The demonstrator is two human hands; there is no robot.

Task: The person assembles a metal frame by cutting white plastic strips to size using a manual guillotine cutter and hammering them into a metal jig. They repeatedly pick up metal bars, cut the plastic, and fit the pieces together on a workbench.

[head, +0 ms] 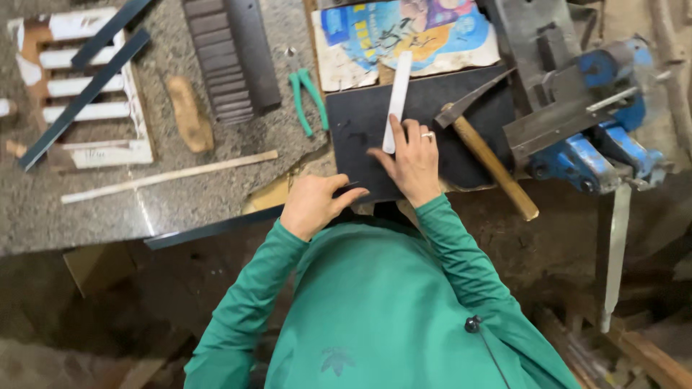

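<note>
Left hand [311,207] hides dark strip [216,228] end; grip unclear.

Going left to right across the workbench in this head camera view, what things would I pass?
White slatted frame → tan wood scrap → dark ribbed bar → green pliers → white strip under the right hand → hammer → blue vise.

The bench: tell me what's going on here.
A person in a green top works at a dark board. The right hand presses a white strip flat on it. The left hand grips a dark bar at the board's near edge. A hammer, blue vise and green pliers lie nearby.
</note>
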